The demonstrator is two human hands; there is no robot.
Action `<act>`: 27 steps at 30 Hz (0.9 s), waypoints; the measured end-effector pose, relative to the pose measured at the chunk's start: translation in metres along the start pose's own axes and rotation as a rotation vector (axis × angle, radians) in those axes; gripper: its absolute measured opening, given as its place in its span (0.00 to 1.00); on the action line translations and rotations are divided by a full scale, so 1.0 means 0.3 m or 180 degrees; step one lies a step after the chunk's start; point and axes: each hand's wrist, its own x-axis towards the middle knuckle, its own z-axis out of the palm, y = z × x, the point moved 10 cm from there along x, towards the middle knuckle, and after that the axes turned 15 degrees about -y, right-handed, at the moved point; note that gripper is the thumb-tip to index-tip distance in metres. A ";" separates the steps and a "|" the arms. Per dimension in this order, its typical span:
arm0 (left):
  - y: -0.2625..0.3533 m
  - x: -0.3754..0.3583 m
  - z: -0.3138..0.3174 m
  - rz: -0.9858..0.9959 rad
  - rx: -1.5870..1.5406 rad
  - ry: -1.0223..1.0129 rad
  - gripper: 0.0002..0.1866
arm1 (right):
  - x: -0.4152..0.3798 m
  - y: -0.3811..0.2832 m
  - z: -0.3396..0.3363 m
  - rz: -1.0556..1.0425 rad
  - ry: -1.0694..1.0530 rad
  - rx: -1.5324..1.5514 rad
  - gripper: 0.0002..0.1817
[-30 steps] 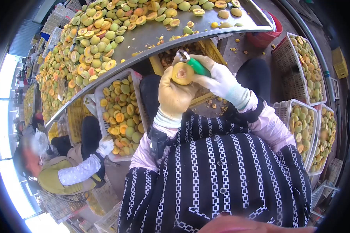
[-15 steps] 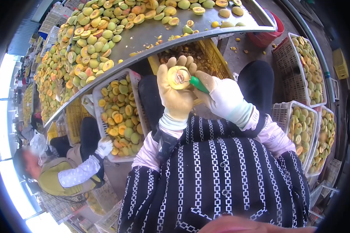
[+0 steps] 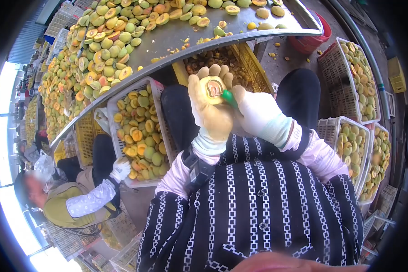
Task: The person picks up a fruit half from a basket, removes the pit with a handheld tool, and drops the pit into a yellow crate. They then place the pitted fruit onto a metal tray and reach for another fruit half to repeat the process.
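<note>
A halved yellow fruit (image 3: 213,89) rests in my gloved left hand (image 3: 211,109), cut face up, with the brown pit area showing. My gloved right hand (image 3: 258,111) grips a green-handled tool (image 3: 230,98) at the fruit's right side. The tool's tip is over the pit area; how deep it sits I cannot tell. Both hands are above my lap, just below a yellow crate (image 3: 256,68) that holds brown scraps.
A metal table (image 3: 167,38) heaped with halved fruit lies ahead. White crates of fruit stand at left (image 3: 162,118) and right (image 3: 333,93). A red bucket (image 3: 319,36) is beyond the table corner. A co-worker (image 3: 77,199) sits at left, a gloved hand at the left crate.
My left hand and the fruit have shifted slightly right, with the fruit's cut face turned. My right hand has moved a little, and less of the green handle shows.
</note>
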 end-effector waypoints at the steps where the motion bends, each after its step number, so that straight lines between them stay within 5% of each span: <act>1: -0.004 -0.002 -0.012 -0.0039 0.0006 0.0110 0.19 | 0.002 -0.006 0.001 -0.0021 -0.0064 0.0023 0.13; 13: -0.040 0.004 -0.103 -0.1316 0.0101 0.0218 0.17 | 0.009 -0.036 0.059 -0.0138 -0.0336 0.0211 0.18; 17: 0.000 0.046 -0.130 -0.0989 0.1019 -0.0210 0.20 | 0.038 0.002 0.118 0.0071 -0.0816 0.0516 0.18; 27: -0.016 0.016 -0.138 -0.0963 0.0610 0.0213 0.20 | 0.040 -0.001 0.126 0.0291 -0.0856 0.0285 0.19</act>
